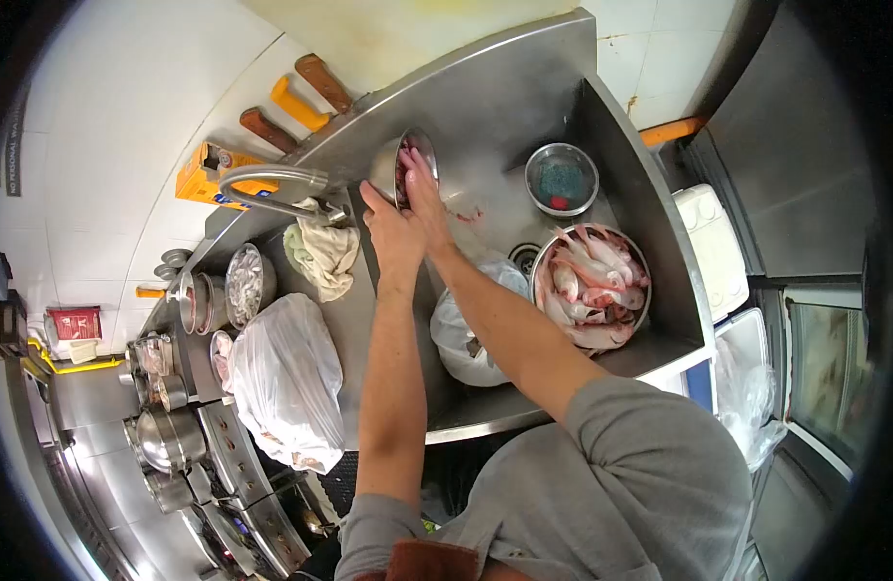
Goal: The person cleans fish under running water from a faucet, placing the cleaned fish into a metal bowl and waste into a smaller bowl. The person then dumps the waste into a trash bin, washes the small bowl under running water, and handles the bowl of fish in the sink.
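Observation:
A metal bowl is tipped on its side at the left wall of the steel sink, with dark red pieces inside. My left hand grips its lower rim, one finger along the outside. My right hand lies over the bowl's mouth, fingers stretched out against the red contents; the wrists cross close together. Red spots mark the sink floor just right of the hands. Below them a white plastic bag sits in the sink. Beside it stands a large pot of whole pinkish fish.
A small metal bowl with a green scouring pad and something red stands in the sink. A faucet and cloth are at left. Knives hang on the wall behind. A full white bag rests on the counter.

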Available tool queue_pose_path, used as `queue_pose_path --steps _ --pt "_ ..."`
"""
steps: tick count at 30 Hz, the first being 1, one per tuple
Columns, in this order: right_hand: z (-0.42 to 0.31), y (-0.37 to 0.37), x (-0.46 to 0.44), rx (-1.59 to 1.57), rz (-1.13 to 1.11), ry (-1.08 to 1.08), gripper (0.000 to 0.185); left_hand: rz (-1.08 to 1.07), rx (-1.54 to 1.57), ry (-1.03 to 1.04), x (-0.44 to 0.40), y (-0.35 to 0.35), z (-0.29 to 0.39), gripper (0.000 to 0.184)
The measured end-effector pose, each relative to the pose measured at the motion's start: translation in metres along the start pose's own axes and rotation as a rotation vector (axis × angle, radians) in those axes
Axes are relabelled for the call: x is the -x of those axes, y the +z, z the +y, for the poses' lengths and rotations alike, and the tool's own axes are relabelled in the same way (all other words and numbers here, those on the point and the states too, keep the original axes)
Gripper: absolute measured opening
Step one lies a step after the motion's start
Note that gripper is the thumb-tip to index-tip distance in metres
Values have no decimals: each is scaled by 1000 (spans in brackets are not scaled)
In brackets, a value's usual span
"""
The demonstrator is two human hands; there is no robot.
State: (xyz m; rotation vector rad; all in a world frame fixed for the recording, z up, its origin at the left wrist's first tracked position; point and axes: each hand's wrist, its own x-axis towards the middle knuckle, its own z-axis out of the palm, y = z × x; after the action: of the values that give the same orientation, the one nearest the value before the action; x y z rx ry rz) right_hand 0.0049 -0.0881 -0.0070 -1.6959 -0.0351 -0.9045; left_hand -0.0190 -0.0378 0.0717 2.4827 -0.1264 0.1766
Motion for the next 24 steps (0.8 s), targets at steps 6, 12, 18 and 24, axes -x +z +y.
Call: queue_pose_path --steps 6,12,18,24 --pt "-13 2 -12 -186 140 166 53 19 -26 12 1 -13 28 83" --pt "-18 -2 -23 -254 170 178 52 54 -71 41 4 -20 49 66" --pt "-16 -4 -27 -163 235 24 49 25 -61 37 1 -17 48 84" --pt "-7 -2 -25 -265 175 192 43 70 -25 74 -1 -10 34 87"
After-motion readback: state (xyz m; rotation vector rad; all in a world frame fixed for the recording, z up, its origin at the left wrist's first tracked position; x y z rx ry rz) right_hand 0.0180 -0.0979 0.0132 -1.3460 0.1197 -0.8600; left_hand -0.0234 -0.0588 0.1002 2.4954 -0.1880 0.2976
